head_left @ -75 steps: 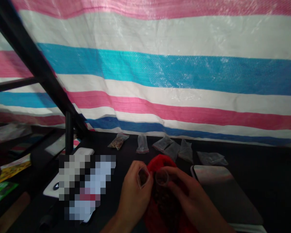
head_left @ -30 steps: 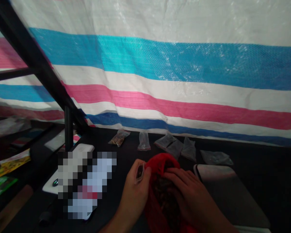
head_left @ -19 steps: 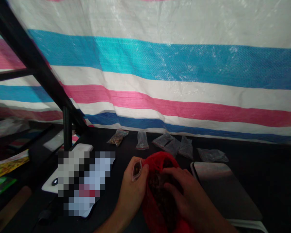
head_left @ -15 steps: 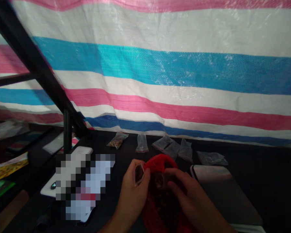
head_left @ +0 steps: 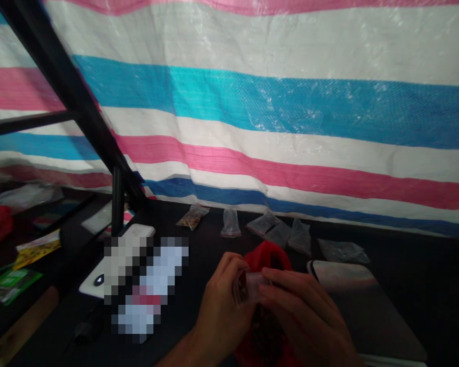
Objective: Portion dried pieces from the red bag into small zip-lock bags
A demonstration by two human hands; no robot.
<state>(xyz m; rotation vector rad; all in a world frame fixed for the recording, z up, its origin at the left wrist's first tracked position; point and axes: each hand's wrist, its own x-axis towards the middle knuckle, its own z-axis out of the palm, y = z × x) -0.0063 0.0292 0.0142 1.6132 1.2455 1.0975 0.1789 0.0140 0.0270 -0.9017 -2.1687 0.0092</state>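
Note:
My left hand (head_left: 222, 303) is closed around a small clear plastic bag (head_left: 240, 289), its mouth held open and some brownish bits dimly visible inside. Pinched in my right hand (head_left: 304, 303) is a small translucent plastic piece (head_left: 256, 286); its exact kind is unclear. That piece sits at the mouth of the small bag. Beneath both hands stands an open red bag (head_left: 270, 252) holding a heap of small dark pieces (head_left: 265, 331), too dim to name. My hands hide part of its rim.
Along the back lie a small bag of brownish pieces (head_left: 192, 218) and several flat clear bags (head_left: 230, 224). A grey laptop-like slab (head_left: 367, 300) lies at right. A white device (head_left: 141, 237), a blurred-out item (head_left: 153, 285) and a black frame post (head_left: 117, 199) stand left.
My right hand has moved left and up from the red bag's opening, bringing the translucent piece to the small bag's mouth. The view has shifted slightly left.

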